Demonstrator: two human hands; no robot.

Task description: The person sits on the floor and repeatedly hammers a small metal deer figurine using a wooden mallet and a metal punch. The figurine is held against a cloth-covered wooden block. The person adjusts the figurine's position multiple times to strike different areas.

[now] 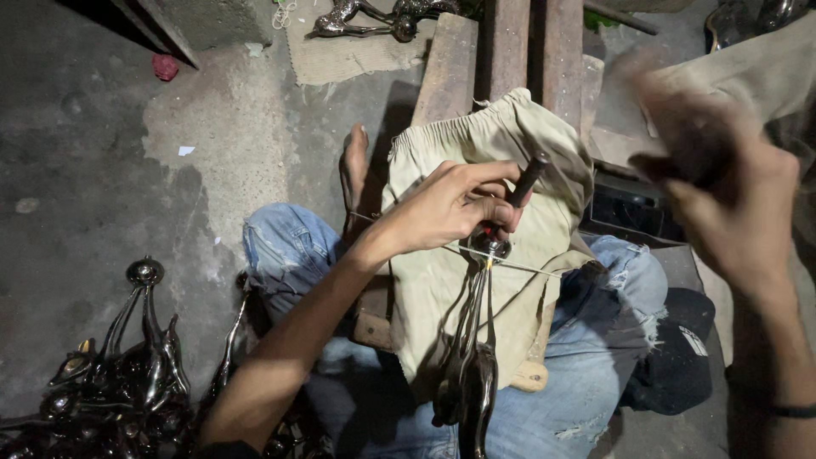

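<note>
My left hand [455, 208] grips the top of a dark, shiny metal figurine [472, 357] with long thin legs. The figurine stands upright on a beige cloth [510, 136] spread over my lap. A dark rod-like end [529, 177] sticks up past the fingers. My right hand [722, 183] is raised at the right, blurred by motion, and holds a beige rag [756, 68] away from the figurine. My legs in torn blue jeans [595, 374] are crossed under the cloth.
A pile of similar shiny dark metal figurines [119, 365] lies on the concrete floor at lower left. More figurines [374, 19] rest on sacking at the top. Wooden planks [501, 47] lie ahead of my bare foot [354, 166]. A dark cap [680, 353] lies by my right knee.
</note>
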